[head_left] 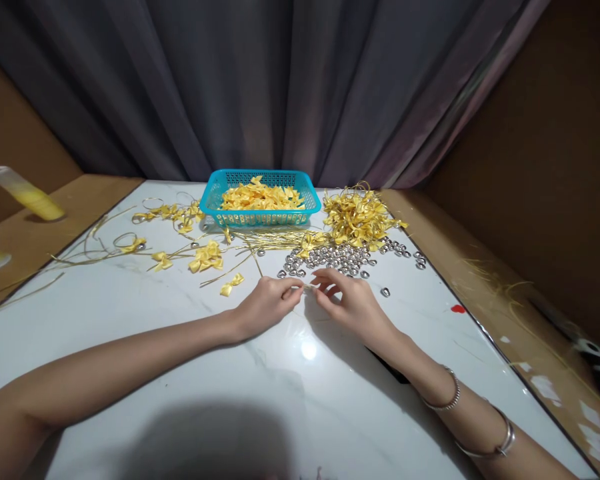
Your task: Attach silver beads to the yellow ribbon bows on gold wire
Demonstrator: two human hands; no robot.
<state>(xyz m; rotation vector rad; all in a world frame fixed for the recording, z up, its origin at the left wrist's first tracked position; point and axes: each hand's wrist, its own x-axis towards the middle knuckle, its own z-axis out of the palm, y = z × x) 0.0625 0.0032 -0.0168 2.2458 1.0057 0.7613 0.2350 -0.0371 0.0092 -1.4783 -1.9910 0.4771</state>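
My left hand (pixel 271 303) is closed in a pinch on a gold cord (pixel 259 265). One length of the cord rises behind the hand, and a short end shows past the fingertips. My right hand (pixel 347 300) is close by on the right, its thumb and curled fingers apart around that short end; whether a fingertip touches it is hard to see. Just beyond the hands, many silver beads (pixel 330 257) lie scattered. A yellow ribbon bow (pixel 231 285) rests left of my left hand, with a cluster of bows (pixel 206 257) behind it.
At the back stands a turquoise basket (pixel 260 219) holding yellow bows. Right of it is a heap of bows on gold cords (pixel 357 217). Loose cords (pixel 275 239) lie across the white table (pixel 205 413). A dark flat object (pixel 390 365) is partly under my right forearm.
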